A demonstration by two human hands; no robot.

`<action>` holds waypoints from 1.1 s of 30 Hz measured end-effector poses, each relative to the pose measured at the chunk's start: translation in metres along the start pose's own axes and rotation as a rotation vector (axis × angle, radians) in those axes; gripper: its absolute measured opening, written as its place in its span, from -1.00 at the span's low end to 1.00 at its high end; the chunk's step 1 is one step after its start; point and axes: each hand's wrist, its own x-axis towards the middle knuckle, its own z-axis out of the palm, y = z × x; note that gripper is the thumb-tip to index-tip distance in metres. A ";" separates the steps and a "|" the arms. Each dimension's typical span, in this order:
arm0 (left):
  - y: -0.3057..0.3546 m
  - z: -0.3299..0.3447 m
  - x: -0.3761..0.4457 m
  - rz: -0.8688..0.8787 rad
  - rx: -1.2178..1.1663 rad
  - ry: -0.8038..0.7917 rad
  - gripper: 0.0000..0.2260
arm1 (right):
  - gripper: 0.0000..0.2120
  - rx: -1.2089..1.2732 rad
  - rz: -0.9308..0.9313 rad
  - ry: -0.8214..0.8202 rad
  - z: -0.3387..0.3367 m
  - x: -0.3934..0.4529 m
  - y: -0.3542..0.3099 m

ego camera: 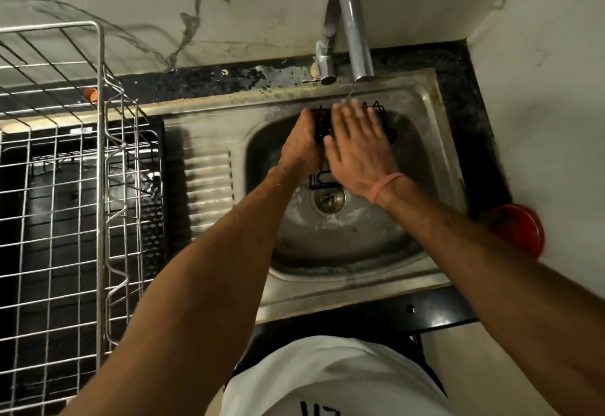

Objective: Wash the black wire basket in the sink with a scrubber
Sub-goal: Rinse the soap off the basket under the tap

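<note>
Two hands, left hand (302,144) gripping, right hand (358,150) flat, hold black wire basket (322,127).

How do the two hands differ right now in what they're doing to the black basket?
The left hand curls its fingers round the left side of the black wire basket and grips it; the right hand lies flat over it with straight fingers. The right hand's fingertips sit under the stream from the tap; the left hand is beside it. Only the right wrist wears a pink band. Both are over the sink. No scrubber shows.
</note>
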 end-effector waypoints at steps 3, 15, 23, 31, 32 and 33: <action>-0.008 -0.006 -0.002 0.073 0.097 -0.036 -0.42 | -0.34 0.005 -0.200 -0.055 0.000 -0.001 -0.014; -0.019 -0.014 -0.005 0.094 0.267 -0.078 -0.36 | -0.35 0.065 -0.150 -0.041 0.001 0.001 -0.042; -0.022 -0.014 -0.013 0.007 0.088 0.047 -0.41 | -0.30 0.082 0.191 0.002 0.005 0.001 -0.005; -0.029 -0.022 -0.015 0.002 0.177 0.031 -0.35 | -0.35 0.087 -0.162 -0.086 0.004 0.004 0.000; -0.031 -0.021 -0.014 -0.014 0.184 0.047 -0.33 | -0.34 0.134 -0.050 -0.088 0.003 0.005 0.015; -0.027 -0.022 -0.015 -0.026 0.195 0.052 -0.31 | -0.33 0.166 0.052 -0.095 0.003 0.006 0.027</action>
